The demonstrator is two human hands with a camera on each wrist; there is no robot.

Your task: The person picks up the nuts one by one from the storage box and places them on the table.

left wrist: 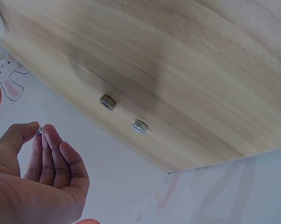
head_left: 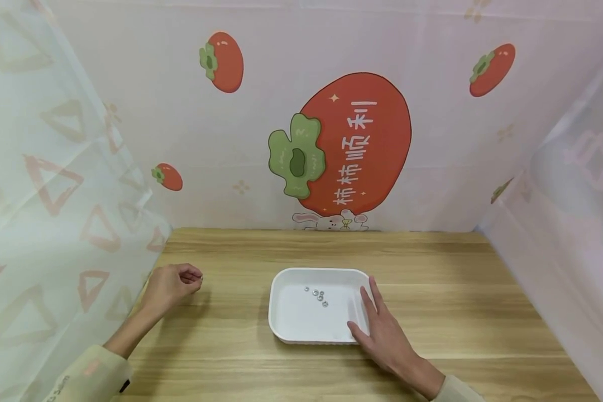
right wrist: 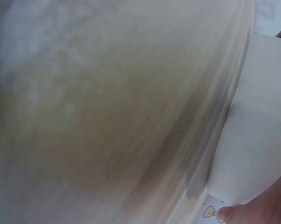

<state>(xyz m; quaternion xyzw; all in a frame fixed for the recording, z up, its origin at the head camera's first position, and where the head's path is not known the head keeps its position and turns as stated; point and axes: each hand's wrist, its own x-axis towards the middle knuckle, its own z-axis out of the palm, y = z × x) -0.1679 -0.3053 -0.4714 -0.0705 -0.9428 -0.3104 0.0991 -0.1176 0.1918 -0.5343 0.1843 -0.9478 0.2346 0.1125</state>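
Note:
Between the thumb and fingertips of my left hand (head_left: 173,285), a small shiny metal nut (left wrist: 39,131) is pinched above the left part of the table. Two more nuts, a brownish hex nut (left wrist: 108,102) and a silvery nut (left wrist: 139,126), lie on the wood in the left wrist view. In the head view a white rectangular tray (head_left: 291,329) stands near the middle, with several small metal nuts (head_left: 320,298) on its bottom. My right hand (head_left: 389,338) rests on the tray's right side, fingers spread and fairly straight over the rim.
The wood-grain table (head_left: 452,312) ends at a back wall covering (head_left: 130,56) printed with persimmons and a rabbit. Patterned sheets hang along the left (head_left: 40,184) and right (head_left: 578,212) sides.

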